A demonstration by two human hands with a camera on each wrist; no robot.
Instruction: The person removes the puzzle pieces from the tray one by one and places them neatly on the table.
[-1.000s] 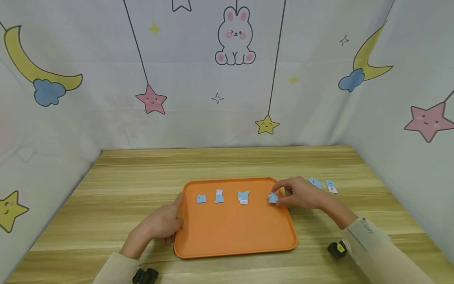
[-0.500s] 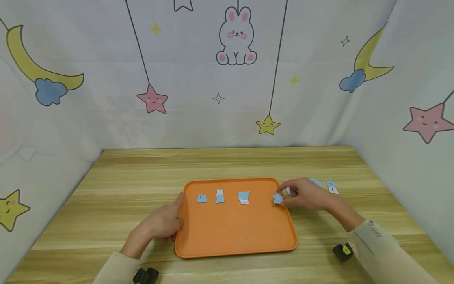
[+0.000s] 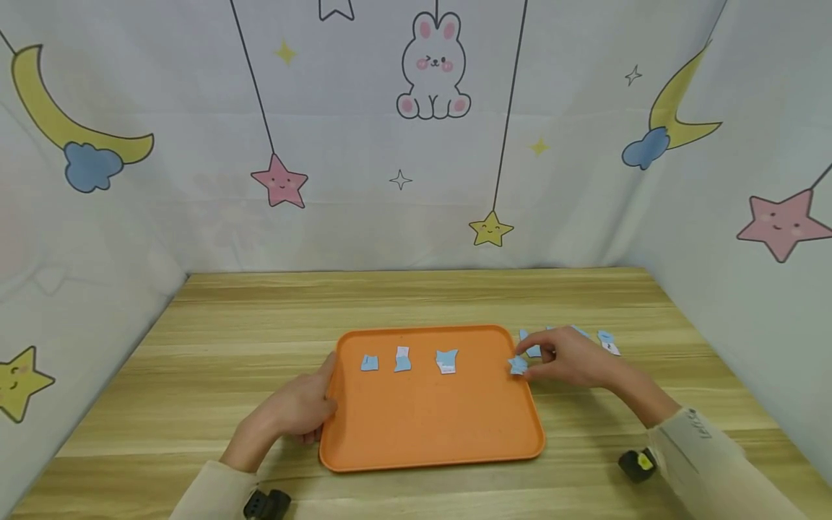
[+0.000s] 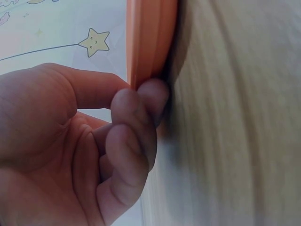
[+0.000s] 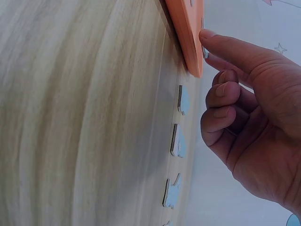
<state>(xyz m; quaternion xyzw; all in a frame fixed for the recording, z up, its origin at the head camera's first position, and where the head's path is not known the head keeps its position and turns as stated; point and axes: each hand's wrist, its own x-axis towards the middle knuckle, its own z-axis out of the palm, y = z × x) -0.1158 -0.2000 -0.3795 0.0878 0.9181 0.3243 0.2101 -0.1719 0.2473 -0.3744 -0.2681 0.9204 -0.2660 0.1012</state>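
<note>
My left hand (image 3: 300,406) grips the left rim of the orange tray (image 3: 432,422); in the left wrist view the thumb and curled fingers meet at its edge. At the tray's right rim my right hand (image 3: 567,356) pinches a small light blue puzzle piece (image 3: 518,365) between thumb and forefinger, the other fingers curled in. Three puzzle pieces lie spaced along the tray's far side: a small blue one (image 3: 369,362), a white-and-blue one (image 3: 403,359) and a larger blue one (image 3: 446,361) with a pale lower edge.
Beyond the tray's right side, more puzzle pieces lie on the wooden table (image 3: 260,310), among them a blue-and-white one (image 3: 607,342) and one next to the right fingers (image 3: 539,339). In the right wrist view several form a row, including a notched piece (image 5: 172,192). A patterned cloth backdrop (image 3: 351,231) encloses the table.
My right hand has slid to the right with the pinched puzzle piece, from inside the tray to its right rim. Pieces behind that hand have come into view. My left hand stays put.
</note>
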